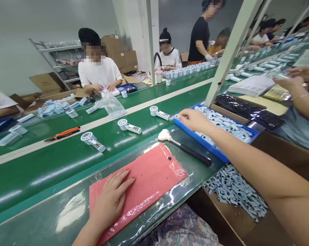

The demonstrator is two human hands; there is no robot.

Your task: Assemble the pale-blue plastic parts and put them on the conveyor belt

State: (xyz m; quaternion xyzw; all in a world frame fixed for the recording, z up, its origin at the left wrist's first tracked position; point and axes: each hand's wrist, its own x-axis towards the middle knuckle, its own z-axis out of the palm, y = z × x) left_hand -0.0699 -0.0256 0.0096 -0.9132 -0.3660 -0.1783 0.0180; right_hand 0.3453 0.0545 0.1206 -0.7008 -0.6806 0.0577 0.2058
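Observation:
My left hand (112, 195) lies flat with its fingers stretched out on a pink pad (149, 171), which rests on the clear-covered bench edge. My right hand (195, 119) is over the near-left corner of a blue tray (204, 141). Its fingers are closed at a small light-blue plastic part (177, 117), partly hidden by the fingertips. Similar light-blue parts with dark round ends (228, 128) fill the tray. Left of the tray lies a mallet (187, 149) with a black handle and a white-wrapped head.
Handheld fan bodies (93, 141) lie spaced along the green belt (67, 150). Orange-handled pliers (64, 133) rest on the pale strip. A metal post (229, 51) rises behind the tray. Below right, a cardboard box (226, 212) holds more parts. Co-workers sit across and to the right.

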